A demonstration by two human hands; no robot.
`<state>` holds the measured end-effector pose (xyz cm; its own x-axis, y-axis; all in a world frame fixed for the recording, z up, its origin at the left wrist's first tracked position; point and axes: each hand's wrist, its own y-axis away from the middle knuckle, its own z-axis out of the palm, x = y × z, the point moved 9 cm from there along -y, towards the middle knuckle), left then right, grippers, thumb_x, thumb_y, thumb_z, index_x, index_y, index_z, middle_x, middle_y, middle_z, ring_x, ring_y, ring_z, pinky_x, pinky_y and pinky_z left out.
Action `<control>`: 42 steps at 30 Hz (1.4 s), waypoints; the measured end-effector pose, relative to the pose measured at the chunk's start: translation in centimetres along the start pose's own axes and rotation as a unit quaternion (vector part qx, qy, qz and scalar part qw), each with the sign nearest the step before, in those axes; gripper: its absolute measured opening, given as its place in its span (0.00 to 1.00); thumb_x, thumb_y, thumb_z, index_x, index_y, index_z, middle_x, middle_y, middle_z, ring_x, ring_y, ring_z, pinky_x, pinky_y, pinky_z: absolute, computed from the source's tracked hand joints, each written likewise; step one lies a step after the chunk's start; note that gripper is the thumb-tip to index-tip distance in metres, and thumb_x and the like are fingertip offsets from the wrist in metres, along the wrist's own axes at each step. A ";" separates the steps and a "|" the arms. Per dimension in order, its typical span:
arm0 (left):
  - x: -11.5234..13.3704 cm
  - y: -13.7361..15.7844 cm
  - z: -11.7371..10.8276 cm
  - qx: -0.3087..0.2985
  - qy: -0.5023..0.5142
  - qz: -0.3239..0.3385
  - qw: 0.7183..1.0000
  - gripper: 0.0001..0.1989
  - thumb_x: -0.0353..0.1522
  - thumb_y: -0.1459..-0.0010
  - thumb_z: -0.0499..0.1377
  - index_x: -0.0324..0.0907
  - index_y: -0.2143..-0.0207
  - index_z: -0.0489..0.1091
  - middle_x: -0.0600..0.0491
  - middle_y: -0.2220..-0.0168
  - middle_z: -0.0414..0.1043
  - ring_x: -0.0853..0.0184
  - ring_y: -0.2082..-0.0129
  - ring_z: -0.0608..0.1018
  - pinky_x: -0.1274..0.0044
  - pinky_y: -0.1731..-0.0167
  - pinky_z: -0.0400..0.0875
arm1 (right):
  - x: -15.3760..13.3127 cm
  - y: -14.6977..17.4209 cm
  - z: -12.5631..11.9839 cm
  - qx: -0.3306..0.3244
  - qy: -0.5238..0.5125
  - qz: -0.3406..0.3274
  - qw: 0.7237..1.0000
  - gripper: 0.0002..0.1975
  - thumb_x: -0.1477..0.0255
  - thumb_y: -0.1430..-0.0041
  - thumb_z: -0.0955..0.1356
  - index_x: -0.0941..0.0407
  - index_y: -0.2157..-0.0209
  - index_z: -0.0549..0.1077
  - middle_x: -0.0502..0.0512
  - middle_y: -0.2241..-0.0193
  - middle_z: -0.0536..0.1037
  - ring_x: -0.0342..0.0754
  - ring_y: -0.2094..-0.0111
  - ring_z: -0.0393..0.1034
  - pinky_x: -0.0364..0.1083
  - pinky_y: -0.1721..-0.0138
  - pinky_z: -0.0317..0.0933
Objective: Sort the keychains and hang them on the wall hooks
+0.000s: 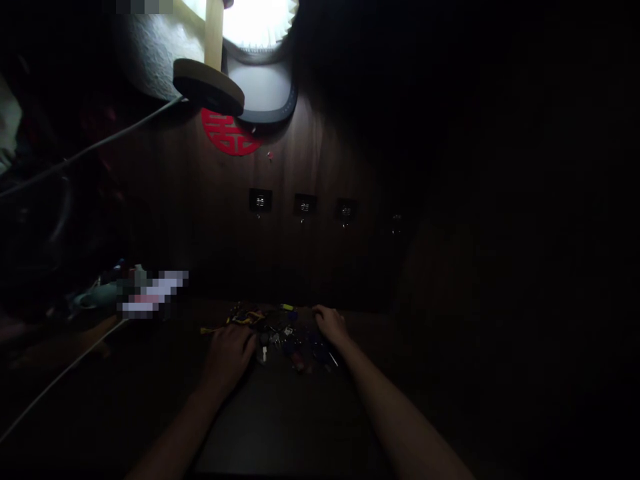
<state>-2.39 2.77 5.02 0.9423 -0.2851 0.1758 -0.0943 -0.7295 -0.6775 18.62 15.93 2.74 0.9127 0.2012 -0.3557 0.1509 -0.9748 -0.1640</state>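
Observation:
A pile of keys and small trinkets (289,340) lies on the dark tabletop between my two hands. My left hand (234,343) rests palm down at the pile's left side, thumb apart from the fingers, beside a yellow-and-dark braided cord (250,317). One pale key (265,353) lies just right of my left thumb. My right hand (331,323) rests at the pile's right edge, its fingers loosely bent and apart, seemingly holding nothing. A small yellow-green item (287,307) lies at the back of the pile. Dim light hides the finer details.
A bright lamp (257,23) and a wooden spool-like stand (209,83) are at the top. Behind the tabletop is a dark wood panel with a red paper-cut (233,133) and several dark fittings (305,203). A white cable (65,373) and clutter (103,293) occupy the left.

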 end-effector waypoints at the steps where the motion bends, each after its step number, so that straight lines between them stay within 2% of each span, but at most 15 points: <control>1: 0.0 0.0 0.1 0.001 0.001 0.004 1.000 0.14 0.35 0.40 0.46 0.43 0.68 0.70 0.51 0.66 0.75 0.62 0.64 0.74 0.70 0.63 0.62 | -0.8 -0.3 0.3 -0.001 -0.004 -0.009 1.000 0.20 0.74 0.43 0.57 0.47 0.52 0.70 0.50 0.53 0.73 0.47 0.50 0.63 0.47 0.53 0.54; 5: -0.1 0.0 0.4 0.003 0.001 0.014 1.000 0.14 0.35 0.40 0.46 0.42 0.68 0.70 0.50 0.66 0.75 0.63 0.64 0.74 0.70 0.63 0.63 | -4.0 -0.9 2.1 -0.015 -0.015 -0.049 0.999 0.20 0.73 0.43 0.57 0.46 0.52 0.69 0.48 0.53 0.73 0.46 0.50 0.63 0.44 0.53 0.54; 8: -0.2 -0.1 0.4 0.002 -0.001 0.014 1.000 0.14 0.34 0.40 0.46 0.42 0.68 0.70 0.50 0.66 0.75 0.62 0.63 0.74 0.69 0.62 0.64 | -4.2 -0.8 2.6 -0.019 -0.013 -0.063 0.998 0.19 0.74 0.44 0.58 0.47 0.53 0.71 0.48 0.52 0.73 0.48 0.50 0.62 0.46 0.52 0.52; 14: -0.1 -0.1 0.4 -0.014 -0.012 0.006 1.000 0.15 0.34 0.40 0.45 0.42 0.69 0.71 0.50 0.67 0.75 0.61 0.64 0.74 0.69 0.63 0.64 | 0.6 -0.1 0.4 0.005 -0.010 -0.063 0.998 0.20 0.80 0.49 0.59 0.49 0.62 0.75 0.51 0.56 0.75 0.49 0.53 0.63 0.48 0.52 0.51; 19: -0.2 -0.1 0.6 -0.027 -0.009 0.004 1.000 0.16 0.35 0.40 0.45 0.43 0.68 0.71 0.50 0.65 0.75 0.61 0.63 0.74 0.68 0.62 0.63 | 5.4 0.7 -2.1 0.044 -0.054 -0.044 0.997 0.18 0.81 0.52 0.58 0.52 0.70 0.76 0.50 0.65 0.78 0.45 0.60 0.69 0.41 0.58 0.56; 23: -0.4 -0.1 0.9 -0.031 -0.013 -0.002 0.999 0.16 0.35 0.40 0.45 0.42 0.68 0.72 0.49 0.63 0.75 0.61 0.62 0.74 0.69 0.62 0.63 | 8.4 1.5 -3.1 0.095 -0.091 0.001 0.991 0.17 0.81 0.51 0.57 0.55 0.68 0.74 0.51 0.68 0.77 0.44 0.64 0.70 0.40 0.62 0.59; 26: -0.4 -0.1 0.8 -0.025 -0.017 -0.002 1.000 0.16 0.35 0.41 0.46 0.42 0.68 0.72 0.49 0.64 0.75 0.61 0.63 0.74 0.69 0.62 0.63 | 10.1 2.0 -3.3 0.135 -0.098 0.056 0.984 0.19 0.80 0.49 0.55 0.55 0.63 0.73 0.53 0.66 0.76 0.45 0.62 0.69 0.42 0.60 0.59; 30: -0.3 -0.1 0.7 -0.018 -0.021 0.010 1.000 0.16 0.35 0.41 0.45 0.42 0.69 0.72 0.49 0.65 0.76 0.62 0.63 0.74 0.70 0.63 0.64 | 10.7 2.6 -3.1 0.158 -0.082 0.114 0.977 0.17 0.74 0.46 0.58 0.53 0.59 0.73 0.56 0.61 0.75 0.51 0.57 0.66 0.50 0.56 0.57; 33: -0.3 -0.1 0.7 -0.013 -0.022 0.011 1.000 0.16 0.35 0.41 0.45 0.41 0.69 0.72 0.48 0.66 0.76 0.61 0.64 0.75 0.69 0.64 0.64 | 10.0 3.0 -2.8 0.143 -0.052 0.140 0.978 0.14 0.68 0.46 0.61 0.51 0.61 0.74 0.57 0.58 0.73 0.56 0.53 0.63 0.56 0.54 0.53; 37: -0.2 -0.1 0.6 -0.012 -0.017 0.013 1.000 0.17 0.35 0.41 0.45 0.42 0.70 0.71 0.49 0.67 0.76 0.62 0.65 0.75 0.70 0.64 0.64 | 8.8 3.1 -2.4 0.093 0.008 0.128 0.987 0.12 0.68 0.46 0.62 0.48 0.62 0.74 0.54 0.56 0.72 0.54 0.52 0.61 0.55 0.54 0.52; 39: -0.2 -0.1 0.6 -0.017 -0.020 0.011 1.000 0.16 0.35 0.41 0.45 0.42 0.69 0.71 0.49 0.66 0.76 0.62 0.64 0.74 0.69 0.63 0.64 | 8.8 3.1 -2.3 0.090 0.013 0.123 0.988 0.10 0.69 0.47 0.63 0.49 0.64 0.73 0.54 0.57 0.72 0.54 0.53 0.61 0.54 0.55 0.52; 42: -0.2 -0.1 0.6 -0.021 -0.023 0.012 0.999 0.16 0.36 0.41 0.45 0.42 0.69 0.71 0.49 0.65 0.75 0.61 0.64 0.75 0.69 0.64 0.64 | 9.7 3.0 -2.3 0.122 -0.067 0.121 0.983 0.05 0.70 0.50 0.64 0.52 0.70 0.72 0.52 0.63 0.74 0.52 0.55 0.64 0.52 0.56 0.54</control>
<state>-2.35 3.30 4.63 0.9531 -0.2745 0.1275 -0.1289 -0.7493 -0.6496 28.78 14.69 0.88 0.8499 -0.0070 -0.5270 -0.1747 -0.9472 -0.2690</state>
